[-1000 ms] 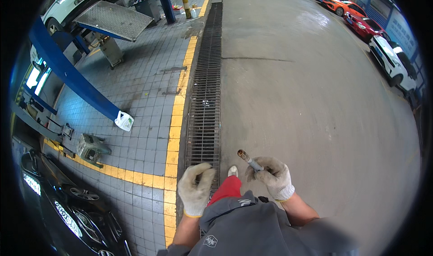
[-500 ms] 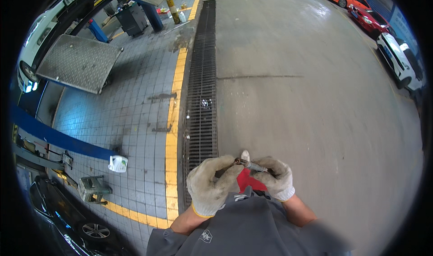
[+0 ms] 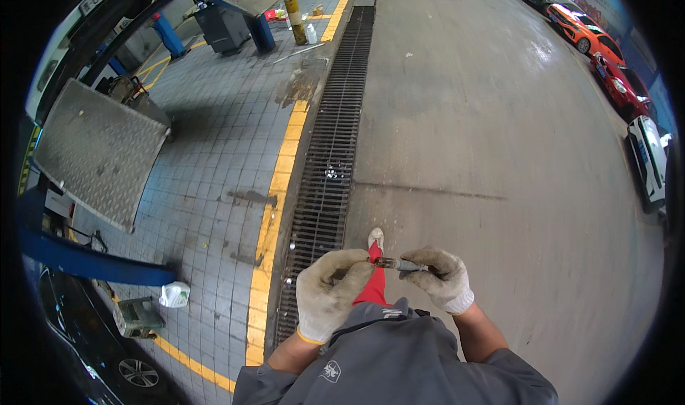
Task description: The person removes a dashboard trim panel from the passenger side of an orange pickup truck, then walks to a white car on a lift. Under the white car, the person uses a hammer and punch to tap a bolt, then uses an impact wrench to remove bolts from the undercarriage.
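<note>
Both my hands wear soiled whitish work gloves and are raised in front of my body. Between them lies a slim cylindrical metal part (image 3: 399, 264), dark brownish toward its left end and grey toward its right. The curled fingers of my right hand (image 3: 444, 280) close round the grey end. Thumb and forefinger of my left hand (image 3: 330, 287) pinch at the brownish end. Fingertips cover both ends, and the part is too small to name its exact kind.
A floor drain grating (image 3: 325, 191) runs ahead, beside a yellow line (image 3: 275, 212). On the left are a vehicle lift ramp (image 3: 103, 152), a blue lift arm (image 3: 100, 255), a white jug (image 3: 175, 294), a stool (image 3: 137, 317) and a black car (image 3: 107, 355). Parked cars (image 3: 619, 84) stand far right.
The view has shifted forward along the drain and turned slightly, with one foot and red trouser leg showing more. Both hands keep the metal part, which now lies more level.
</note>
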